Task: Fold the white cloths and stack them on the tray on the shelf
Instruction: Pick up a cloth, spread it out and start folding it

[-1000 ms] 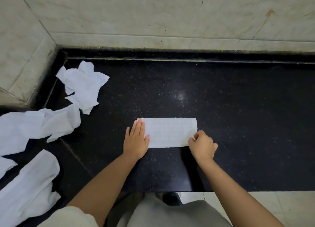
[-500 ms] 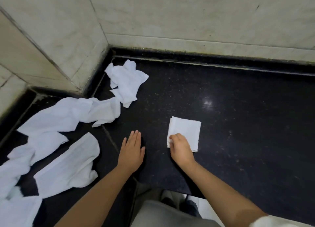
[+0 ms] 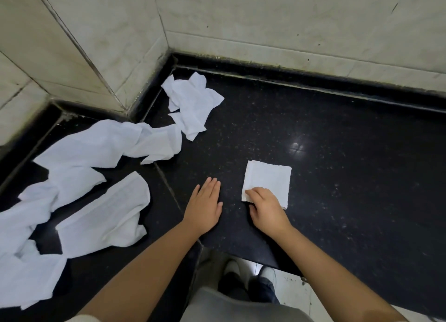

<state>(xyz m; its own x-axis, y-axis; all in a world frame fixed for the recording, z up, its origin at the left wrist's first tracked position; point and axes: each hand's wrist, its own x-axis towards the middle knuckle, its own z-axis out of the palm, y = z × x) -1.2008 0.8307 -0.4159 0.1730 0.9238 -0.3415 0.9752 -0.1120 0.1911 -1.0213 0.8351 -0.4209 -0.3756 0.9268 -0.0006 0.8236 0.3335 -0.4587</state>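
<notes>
**Hands rest by one folded cloth, with more cloths waiting**

Both hands are down on the black counter [image 3: 337, 176]. The right hand [image 3: 266, 207] has its fingers bent over the near corner of the folded cloth [image 3: 268, 179]. It looks like it is pinching that corner, maybe to pick the cloth up. The left hand [image 3: 205, 207] lies flat and open on the counter, just beside the folded cloth but not touching it. It holds nothing.

The folded cloth is a small neat square with its layers lined up. It sits on the counter, right in front of the person. So this one looks done with folding.

A lot is left to do. A crumpled cloth [image 3: 193, 104] lies near the corner where the tile walls [image 3: 265, 19] meet. A long twisted cloth [image 3: 108, 143] stretches out to the left of it. Another loose cloth [image 3: 106, 213] lies flat, closer to the person. More white cloth [image 3: 26, 273] sits at the far left edge, and I cannot tell if it is one piece or more. None of these are folded.

No tray or shelf shows in this view, so I cannot tell if any cloths are stacked there yet. My guess is that the task is at an early part. The folded square needs to go to the tray, and then each loose cloth needs folding too.
</notes>
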